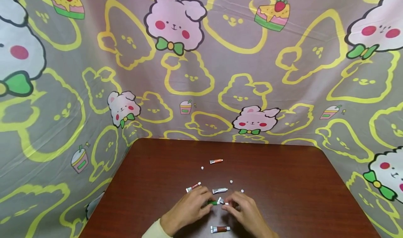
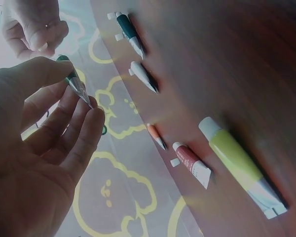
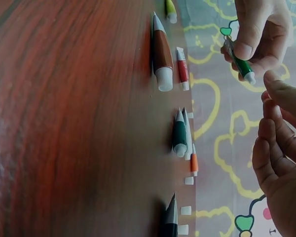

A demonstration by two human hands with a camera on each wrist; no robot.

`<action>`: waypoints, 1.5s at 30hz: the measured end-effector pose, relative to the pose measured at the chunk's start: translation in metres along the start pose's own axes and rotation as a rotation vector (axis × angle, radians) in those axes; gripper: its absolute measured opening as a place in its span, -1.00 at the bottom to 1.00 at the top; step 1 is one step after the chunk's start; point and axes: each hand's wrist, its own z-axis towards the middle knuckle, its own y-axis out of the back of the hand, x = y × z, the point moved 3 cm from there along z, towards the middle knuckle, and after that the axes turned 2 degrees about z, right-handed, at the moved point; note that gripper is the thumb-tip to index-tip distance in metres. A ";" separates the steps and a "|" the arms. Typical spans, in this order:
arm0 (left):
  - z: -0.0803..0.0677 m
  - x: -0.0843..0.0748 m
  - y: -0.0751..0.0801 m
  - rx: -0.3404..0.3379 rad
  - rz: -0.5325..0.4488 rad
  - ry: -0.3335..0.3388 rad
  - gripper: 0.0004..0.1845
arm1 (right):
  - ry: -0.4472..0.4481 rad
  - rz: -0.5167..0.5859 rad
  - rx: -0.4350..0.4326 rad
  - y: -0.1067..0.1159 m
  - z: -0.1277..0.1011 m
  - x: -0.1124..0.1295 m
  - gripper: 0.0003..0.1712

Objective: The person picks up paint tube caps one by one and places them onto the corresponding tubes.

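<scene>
Your left hand (image 1: 189,210) pinches the green tube (image 1: 213,203) between thumb and fingers, low over the near middle of the brown table (image 1: 283,182). Your right hand (image 1: 244,210) is just beside it, fingers curled (whether they hold something, I cannot tell). A brown tube (image 1: 219,229) lies near you, an orange tube (image 1: 216,161) far off.

The table (image 1: 283,196) is dark reddish-brown wood grain. The cloth backdrop (image 1: 220,73) is grey-mauve — yellow bear outlines, pink rabbits with green bows. Small paint tubes: green (image 3: 242,65), brown (image 1: 220,229), orange (image 1: 216,161), yellow-green (image 2: 239,165).
</scene>
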 end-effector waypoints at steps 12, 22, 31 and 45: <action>0.000 -0.004 -0.003 0.034 0.019 0.017 -0.87 | 0.024 0.006 0.017 -0.006 -0.001 0.002 -0.69; -0.001 -0.007 -0.006 0.020 0.016 -0.015 -0.85 | 0.088 0.066 0.028 -0.012 -0.003 0.005 -0.66; 0.001 -0.006 -0.007 0.023 0.042 -0.018 -0.86 | 0.048 0.046 0.044 -0.013 0.001 0.007 -0.71; 0.000 -0.007 -0.007 0.033 0.015 -0.002 -0.84 | 0.007 -0.006 0.028 -0.013 0.001 0.006 -0.70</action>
